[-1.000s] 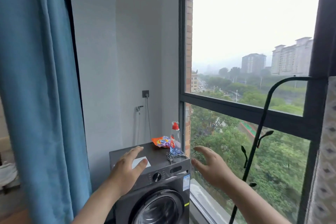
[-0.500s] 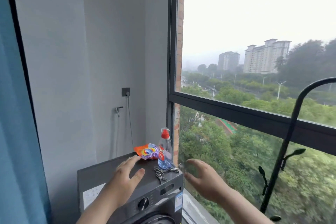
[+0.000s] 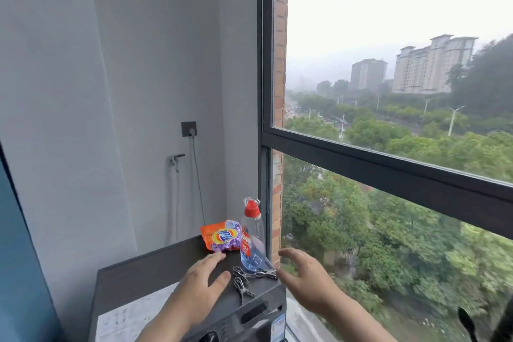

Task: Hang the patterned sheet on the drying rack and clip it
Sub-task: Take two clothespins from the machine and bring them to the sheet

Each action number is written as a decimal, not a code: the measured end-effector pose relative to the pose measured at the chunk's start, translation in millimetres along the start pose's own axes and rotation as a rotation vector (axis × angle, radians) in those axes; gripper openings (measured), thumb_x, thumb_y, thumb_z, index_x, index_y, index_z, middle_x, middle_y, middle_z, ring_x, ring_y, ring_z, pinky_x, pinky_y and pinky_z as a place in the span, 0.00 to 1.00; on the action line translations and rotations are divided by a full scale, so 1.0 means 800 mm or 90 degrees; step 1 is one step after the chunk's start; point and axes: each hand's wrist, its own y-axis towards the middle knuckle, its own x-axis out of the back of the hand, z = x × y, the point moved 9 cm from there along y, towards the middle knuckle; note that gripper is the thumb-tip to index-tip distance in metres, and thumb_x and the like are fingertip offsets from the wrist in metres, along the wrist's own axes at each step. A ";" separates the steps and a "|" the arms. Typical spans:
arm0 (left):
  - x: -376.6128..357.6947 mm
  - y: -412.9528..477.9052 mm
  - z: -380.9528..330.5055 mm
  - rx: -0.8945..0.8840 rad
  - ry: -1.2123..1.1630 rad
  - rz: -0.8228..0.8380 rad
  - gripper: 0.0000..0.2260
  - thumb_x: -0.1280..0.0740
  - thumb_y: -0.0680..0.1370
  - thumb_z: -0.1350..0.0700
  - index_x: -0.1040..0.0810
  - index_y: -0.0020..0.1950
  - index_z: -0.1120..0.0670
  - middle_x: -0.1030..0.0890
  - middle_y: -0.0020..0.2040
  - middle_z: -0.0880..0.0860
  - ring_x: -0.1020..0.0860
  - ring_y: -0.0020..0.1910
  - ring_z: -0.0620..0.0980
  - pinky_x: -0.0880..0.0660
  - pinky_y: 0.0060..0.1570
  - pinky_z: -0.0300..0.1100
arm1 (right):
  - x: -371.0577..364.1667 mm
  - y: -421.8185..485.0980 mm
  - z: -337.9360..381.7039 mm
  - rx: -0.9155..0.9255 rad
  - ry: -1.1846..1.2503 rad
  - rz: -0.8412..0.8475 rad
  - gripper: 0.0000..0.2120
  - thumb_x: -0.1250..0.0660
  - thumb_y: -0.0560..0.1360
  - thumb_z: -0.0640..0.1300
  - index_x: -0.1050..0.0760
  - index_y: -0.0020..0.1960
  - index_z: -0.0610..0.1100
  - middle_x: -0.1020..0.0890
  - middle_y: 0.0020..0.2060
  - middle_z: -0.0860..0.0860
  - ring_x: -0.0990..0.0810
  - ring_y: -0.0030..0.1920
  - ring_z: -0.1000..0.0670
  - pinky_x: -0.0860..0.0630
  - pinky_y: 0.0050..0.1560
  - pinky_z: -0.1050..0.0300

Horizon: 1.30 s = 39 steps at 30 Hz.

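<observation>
A blue curtain [image 3: 16, 258] hangs at the far left. Next comes a grey wall with a plug socket [image 3: 189, 128] and a small tap [image 3: 176, 160] under it. Below is a dark washing machine [image 3: 144, 272] with a white paper [image 3: 130, 316] on its top.

The left hand [image 3: 200, 286] is over the machine top, palm down. Its fingers are straight and close together, and its thumb sticks out to the side. I cannot tell if it touches the top.

An orange soap bag [image 3: 221, 236] lies at the back. Beside it stands a clear bottle [image 3: 251, 236] with a red cap.

The shiny metal clips [image 3: 244, 283] lie in front of the bottle, between the two hands, just beside the left thumb.

The right hand [image 3: 308, 283] is just right of the clips. Its fingers are spread, a little bent, and hold nothing.

The big window [image 3: 388, 172] shows trees and tall buildings.
</observation>
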 end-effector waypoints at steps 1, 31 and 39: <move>-0.013 0.008 0.005 0.000 -0.003 0.013 0.18 0.39 0.79 0.45 0.35 0.70 0.38 0.35 0.73 0.41 0.38 0.73 0.40 0.41 0.71 0.38 | -0.010 0.009 -0.010 -0.001 0.002 0.011 0.22 0.37 0.78 0.53 0.30 0.70 0.49 0.26 0.67 0.54 0.29 0.67 0.57 0.36 0.66 0.65; -0.340 0.213 0.247 -0.452 0.392 0.306 0.17 0.43 0.78 0.64 0.27 0.46 0.40 0.30 0.34 0.39 0.31 0.29 0.34 0.37 0.23 0.29 | -0.259 0.258 -0.258 -0.262 -0.132 0.202 0.23 0.39 0.74 0.41 0.29 0.68 0.49 0.30 0.68 0.54 0.30 0.68 0.49 0.33 0.67 0.59; -0.338 0.210 0.237 -0.492 0.337 0.349 0.04 0.38 0.64 0.51 0.24 0.32 0.47 0.30 0.30 0.46 0.30 0.26 0.46 0.44 0.24 0.38 | -0.292 0.261 -0.284 -0.233 -0.228 0.275 0.27 0.43 0.73 0.38 0.36 0.71 0.51 0.32 0.68 0.51 0.32 0.64 0.44 0.32 0.65 0.53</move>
